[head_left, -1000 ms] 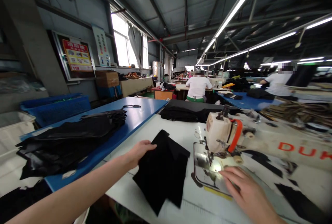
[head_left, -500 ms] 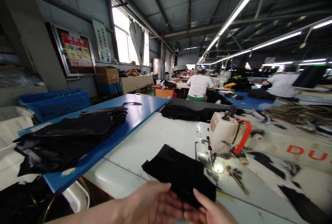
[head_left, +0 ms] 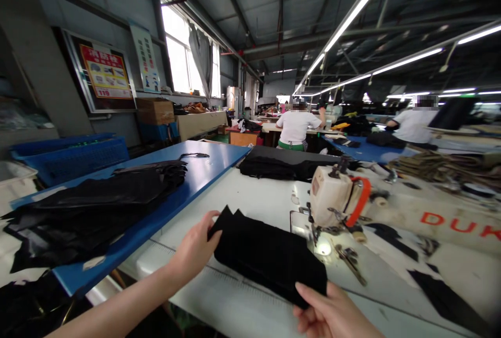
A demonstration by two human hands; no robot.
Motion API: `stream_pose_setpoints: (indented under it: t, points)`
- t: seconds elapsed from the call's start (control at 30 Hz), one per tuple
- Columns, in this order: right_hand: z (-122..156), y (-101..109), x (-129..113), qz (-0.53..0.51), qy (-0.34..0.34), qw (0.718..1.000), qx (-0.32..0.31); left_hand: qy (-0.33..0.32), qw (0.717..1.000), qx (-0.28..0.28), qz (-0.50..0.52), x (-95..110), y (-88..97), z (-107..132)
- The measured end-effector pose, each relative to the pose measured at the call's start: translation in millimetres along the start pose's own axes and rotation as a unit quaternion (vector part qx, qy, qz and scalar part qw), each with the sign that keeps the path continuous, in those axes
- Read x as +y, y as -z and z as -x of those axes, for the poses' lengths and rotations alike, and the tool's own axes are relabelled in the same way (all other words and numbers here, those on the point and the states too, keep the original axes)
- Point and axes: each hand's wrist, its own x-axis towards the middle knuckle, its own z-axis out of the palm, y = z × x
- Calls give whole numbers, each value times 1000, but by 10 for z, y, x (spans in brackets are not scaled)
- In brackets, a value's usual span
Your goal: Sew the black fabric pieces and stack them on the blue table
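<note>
A black fabric piece [head_left: 270, 254] stretches between my two hands over the white sewing table [head_left: 211, 202]. My left hand [head_left: 199, 241] pinches its left edge, thumb on top, near two pointed corners. At the near right corner my right hand [head_left: 324, 304] grips the cloth with the thumb above and fingers beneath. Just beyond the fabric's right end stands a sewing machine [head_left: 332, 197] with an orange guard, its small lamp lit beside the needle area. A ruler scale [head_left: 250, 288] runs along the table under the cloth's near edge.
Left, a blue table [head_left: 211, 166] bears a stack of black fabric pieces [head_left: 97, 207]. More black cloth [head_left: 270, 166] lies at the white table's far edge. Scissors [head_left: 350, 262] rest right of the lamp. A blue basket [head_left: 70, 155] stands far left; a person [head_left: 296, 127] sits ahead.
My left hand has moved left and up from the near edge to the fabric's left edge. The cloth now lies more stretched out. My right hand keeps its near right corner.
</note>
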Motion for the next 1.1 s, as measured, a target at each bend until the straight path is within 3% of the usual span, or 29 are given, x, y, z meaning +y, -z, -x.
stream_pose_setpoints:
  t: [0.07, 0.17, 0.23, 0.37, 0.43, 0.53, 0.73, 0.83, 1.1]
  points:
    - [-9, 37, -2, 11, 14, 1000, 8, 7, 999, 52, -7, -135, 12, 6]
    - [-64, 60, 2, 30, 24, 999, 15, -73, 990, 100, -61, -183, -13, 110]
    - [-125, 57, -5, 50, 26, 998, 12, -151, 983, 68, -77, -45, -65, 189]
    - [-250, 40, -53, 134, 41, 990, 26, -293, 954, -42, -53, 464, -279, 180]
    - [-277, 46, -72, 174, 79, 981, 38, -308, 948, -72, -42, 662, -441, 90]
    - [-246, 85, -49, 185, 129, 973, 58, -304, 947, -101, -38, 783, -699, -44]
    - [-147, 132, 133, 184, 191, 949, 172, -358, 930, -61, -64, 665, -1028, -200]
    - [-155, 122, 161, 265, 258, 902, 221, -411, 909, -20, -58, 576, -1115, -293]
    - [-190, 109, 147, 346, 292, 860, 234, -425, 904, -1, -45, 466, -1283, -417]
